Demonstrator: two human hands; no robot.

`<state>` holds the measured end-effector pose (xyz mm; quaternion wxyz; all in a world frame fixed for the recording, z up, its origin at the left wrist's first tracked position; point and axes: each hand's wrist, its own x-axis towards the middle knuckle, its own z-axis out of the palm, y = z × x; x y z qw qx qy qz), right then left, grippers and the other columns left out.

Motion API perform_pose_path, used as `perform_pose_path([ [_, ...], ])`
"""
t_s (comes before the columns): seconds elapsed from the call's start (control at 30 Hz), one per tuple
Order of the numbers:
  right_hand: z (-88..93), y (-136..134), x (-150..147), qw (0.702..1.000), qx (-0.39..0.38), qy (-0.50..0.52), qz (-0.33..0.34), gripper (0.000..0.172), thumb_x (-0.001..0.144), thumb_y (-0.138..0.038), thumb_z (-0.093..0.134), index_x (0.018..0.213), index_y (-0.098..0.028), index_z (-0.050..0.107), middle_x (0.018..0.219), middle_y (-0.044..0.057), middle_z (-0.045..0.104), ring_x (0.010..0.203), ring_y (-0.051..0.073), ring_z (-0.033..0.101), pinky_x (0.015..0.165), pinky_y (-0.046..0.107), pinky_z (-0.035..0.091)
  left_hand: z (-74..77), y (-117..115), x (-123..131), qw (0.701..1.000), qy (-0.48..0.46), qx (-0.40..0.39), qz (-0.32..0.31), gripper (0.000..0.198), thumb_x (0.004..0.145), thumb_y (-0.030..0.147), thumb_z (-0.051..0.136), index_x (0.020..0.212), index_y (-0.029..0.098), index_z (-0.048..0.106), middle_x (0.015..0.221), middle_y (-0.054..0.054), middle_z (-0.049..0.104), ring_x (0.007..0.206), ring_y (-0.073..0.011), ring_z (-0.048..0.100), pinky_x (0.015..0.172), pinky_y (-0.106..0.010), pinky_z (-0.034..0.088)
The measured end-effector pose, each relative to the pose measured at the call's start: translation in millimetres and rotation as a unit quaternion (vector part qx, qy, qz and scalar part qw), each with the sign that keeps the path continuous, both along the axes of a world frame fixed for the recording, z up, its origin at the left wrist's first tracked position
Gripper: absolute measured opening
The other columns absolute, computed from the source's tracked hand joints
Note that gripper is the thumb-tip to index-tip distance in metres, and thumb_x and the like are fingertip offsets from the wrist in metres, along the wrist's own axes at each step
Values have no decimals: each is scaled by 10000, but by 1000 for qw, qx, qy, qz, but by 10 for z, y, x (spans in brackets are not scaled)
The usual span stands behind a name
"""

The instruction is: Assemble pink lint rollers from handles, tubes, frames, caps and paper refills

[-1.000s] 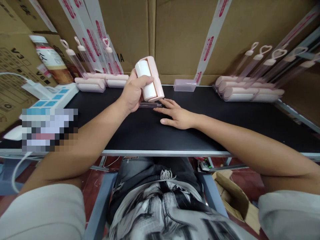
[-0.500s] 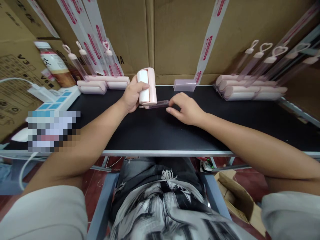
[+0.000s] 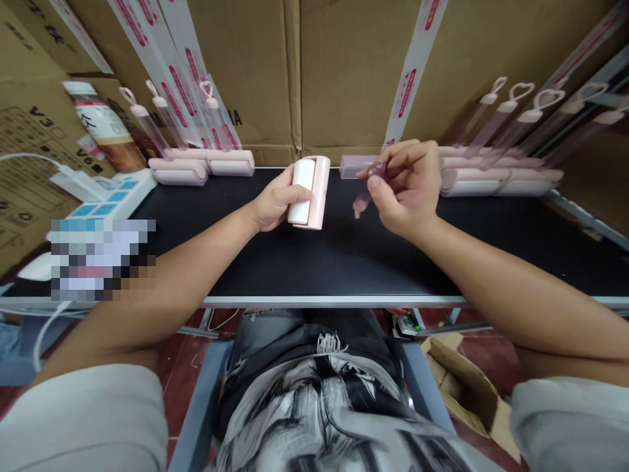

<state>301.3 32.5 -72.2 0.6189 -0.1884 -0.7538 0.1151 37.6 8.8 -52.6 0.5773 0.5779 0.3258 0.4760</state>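
My left hand (image 3: 275,204) grips a pink lint-roller head (image 3: 309,192) with a white roll in it, resting its lower end on the black table (image 3: 314,262). My right hand (image 3: 405,187) is raised a little above the table to the right of it and pinches a clear pinkish handle tube (image 3: 366,190), which points down and left toward the roller head. The tube and the roller head are apart.
Finished pink rollers with heart-tipped clear handles lean at the back left (image 3: 196,164) and back right (image 3: 496,177). A small clear box (image 3: 354,165) sits at the back edge. Cardboard boxes (image 3: 344,65) wall the rear. A white power strip (image 3: 108,196) lies at the left.
My left hand lowered the roller head to the table and shifted it right. My right hand picked the clear tube up off the table and lifted it to the right.
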Motion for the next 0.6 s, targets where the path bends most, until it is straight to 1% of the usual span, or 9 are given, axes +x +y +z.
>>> perform_pose_path([
  [0.1, 10, -61, -11, 999, -22, -21, 39, 459, 1054, -711, 715, 1214, -309, 562, 1151, 69, 715, 910, 220, 735, 786, 416, 641, -13, 12, -6, 1000, -4, 3, -14, 958, 560, 280, 888, 1461, 234, 562, 1132, -32, 726, 1030, -250, 681, 888, -340, 592],
  [0.17, 9, -120, -32, 994, -41, -53, 83, 439, 1065, -684, 723, 1235, -304, 582, 1123, 51, 738, 871, 208, 732, 763, 399, 630, -16, 16, -10, 1000, -3, 11, -15, 944, 569, 286, 889, 1456, 230, 571, 1164, -40, 738, 1053, -253, 688, 891, -329, 583],
  [0.23, 0, -178, -59, 986, -75, -92, 119, 387, 1091, -636, 712, 1240, -298, 599, 1107, 50, 761, 834, 201, 731, 739, 383, 615, -18, 19, -14, 1000, 4, 23, -13, 919, 582, 301, 897, 1445, 226, 590, 1218, -48, 742, 1088, -258, 691, 896, -317, 571],
  [0.33, -19, -241, -96, 973, -133, -136, 134, 370, 1107, -630, 688, 1215, -288, 598, 1036, 52, 765, 768, 199, 711, 696, 375, 590, -23, 17, -21, 999, 14, 38, -9, 889, 606, 324, 920, 1432, 229, 607, 1298, -60, 733, 1150, -276, 688, 923, -318, 568],
  [0.4, -26, -261, -117, 967, -159, -145, 139, 395, 1095, -654, 694, 1192, -287, 585, 968, 41, 744, 738, 201, 701, 674, 374, 579, -30, 10, -19, 999, 18, 43, -11, 891, 615, 340, 945, 1430, 229, 604, 1319, -66, 727, 1188, -288, 684, 950, -328, 573],
  [0.47, -28, -265, -133, 963, -175, -137, 155, 408, 1085, -659, 711, 1177, -287, 569, 941, 29, 733, 735, 198, 704, 684, 369, 592, -38, 6, -15, 998, 20, 49, -17, 916, 609, 354, 971, 1436, 232, 597, 1333, -66, 716, 1206, -291, 681, 963, -333, 577],
  [0.53, -28, -260, -142, 958, -188, -124, 177, 419, 1074, -652, 739, 1170, -285, 560, 968, 30, 749, 748, 187, 715, 704, 357, 615, -49, 8, -13, 998, 22, 59, -24, 943, 597, 363, 994, 1440, 231, 594, 1343, -66, 704, 1201, -285, 681, 969, -336, 583],
  [0.6, -28, -250, -142, 949, -215, -120, 198, 452, 1058, -661, 762, 1186, -283, 550, 984, 33, 761, 763, 185, 730, 679, 333, 627, -61, 19, -17, 997, 27, 68, -27, 950, 594, 371, 1009, 1437, 228, 595, 1339, -69, 698, 1182, -279, 685, 971, -339, 590],
])
